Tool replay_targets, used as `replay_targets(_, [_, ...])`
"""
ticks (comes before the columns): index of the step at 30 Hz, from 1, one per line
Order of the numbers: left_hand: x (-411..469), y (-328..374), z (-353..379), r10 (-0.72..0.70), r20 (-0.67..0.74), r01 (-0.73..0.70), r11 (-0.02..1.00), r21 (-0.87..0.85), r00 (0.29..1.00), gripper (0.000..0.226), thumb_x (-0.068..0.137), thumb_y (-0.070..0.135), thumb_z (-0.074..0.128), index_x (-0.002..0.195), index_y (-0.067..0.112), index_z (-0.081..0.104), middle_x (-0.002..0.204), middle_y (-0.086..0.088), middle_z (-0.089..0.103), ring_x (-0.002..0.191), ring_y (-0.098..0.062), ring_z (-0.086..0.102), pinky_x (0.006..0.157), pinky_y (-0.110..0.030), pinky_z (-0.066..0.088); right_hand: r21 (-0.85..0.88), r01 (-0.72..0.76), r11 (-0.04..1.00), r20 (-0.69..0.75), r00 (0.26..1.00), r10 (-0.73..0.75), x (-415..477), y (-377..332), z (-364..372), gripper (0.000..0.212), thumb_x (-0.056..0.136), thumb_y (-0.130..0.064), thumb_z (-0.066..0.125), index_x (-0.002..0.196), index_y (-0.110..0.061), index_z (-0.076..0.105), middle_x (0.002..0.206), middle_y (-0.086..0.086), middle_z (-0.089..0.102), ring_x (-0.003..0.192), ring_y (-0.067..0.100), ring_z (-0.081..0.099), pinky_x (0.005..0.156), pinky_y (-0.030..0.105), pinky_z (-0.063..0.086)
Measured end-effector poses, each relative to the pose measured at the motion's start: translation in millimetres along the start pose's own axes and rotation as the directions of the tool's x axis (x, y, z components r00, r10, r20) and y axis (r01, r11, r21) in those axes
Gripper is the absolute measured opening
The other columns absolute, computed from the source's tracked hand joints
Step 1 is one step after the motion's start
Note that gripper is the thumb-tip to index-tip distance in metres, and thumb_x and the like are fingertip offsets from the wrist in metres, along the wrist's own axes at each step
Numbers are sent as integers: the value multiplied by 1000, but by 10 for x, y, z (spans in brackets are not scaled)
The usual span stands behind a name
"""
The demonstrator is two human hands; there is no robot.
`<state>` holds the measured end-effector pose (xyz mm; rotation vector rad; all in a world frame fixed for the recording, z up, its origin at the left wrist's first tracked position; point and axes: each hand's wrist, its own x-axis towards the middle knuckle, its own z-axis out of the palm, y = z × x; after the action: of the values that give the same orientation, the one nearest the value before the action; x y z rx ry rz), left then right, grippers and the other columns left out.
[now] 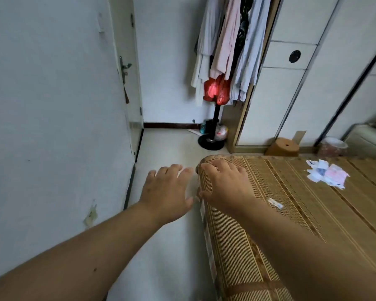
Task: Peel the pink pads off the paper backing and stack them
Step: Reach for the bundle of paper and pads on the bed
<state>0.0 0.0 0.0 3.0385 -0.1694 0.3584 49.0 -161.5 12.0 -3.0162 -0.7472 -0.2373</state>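
Grip: both hands spread flat, palms down, holding nothing.
Left hand (168, 190): over the pale floor, just beside the mat's 9 o'clock edge.
Right hand (224, 183): over the woven mat (291, 213) at its near corner.
Pink pads and paper pieces (327, 173): loose heap on the mat, at 3 o'clock from the right hand, well apart.
Small paper scrap (275, 203): on the mat, near the right wrist at 4 o'clock.

Both forearms are bare to the frame edge — no sleeves, rings or watch on left hand (168, 192) or right hand (225, 185).
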Motion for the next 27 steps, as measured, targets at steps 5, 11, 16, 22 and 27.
replay_targets(5, [404,-174,406,-6,55,7,1000,-17,998,69,77,54,53,139,29,33,141,-5,49,123,-28,49,98,-47,39,-8,24,1000,24,999,-24,425,182,381,71,79,-54,59,139,-30,30,147,5,38,131,28,38,105,51,30])
replay_targets(11, [1377,-389,898,-36,175,44,998,-41,984,70,81,56,49,143,30,29,150,-2,37,131,-25,41,105,-45,33,35,39,999,133,990,-43,1343,616,864,69,81,-52,58,139,-29,30,147,5,36,131,27,38,107,50,29])
replay_targets(16, [2223,-613,1160,-85,229,104,992,-71,970,66,82,54,50,141,30,35,150,-3,36,132,-25,39,107,-45,31,30,71,997,236,969,-76,2159,975,1163,68,83,-51,58,140,-28,30,145,6,38,130,28,39,106,50,30])
replay_targets(22, [3006,-1150,1404,-107,276,140,985,-101,955,61,81,52,50,137,31,42,150,-4,35,132,-26,38,105,-45,30,118,37,992,283,957,-69,3153,1146,1371,69,80,-50,60,140,-30,32,145,2,39,130,25,39,106,48,30])
replay_targets(27, [3876,-1824,1697,-70,272,102,989,-106,960,65,82,51,48,142,31,33,153,-1,30,135,-24,33,108,-44,28,107,17,994,268,962,-45,4221,1217,1576,67,82,-46,58,141,-31,29,149,3,35,132,27,37,109,48,30])
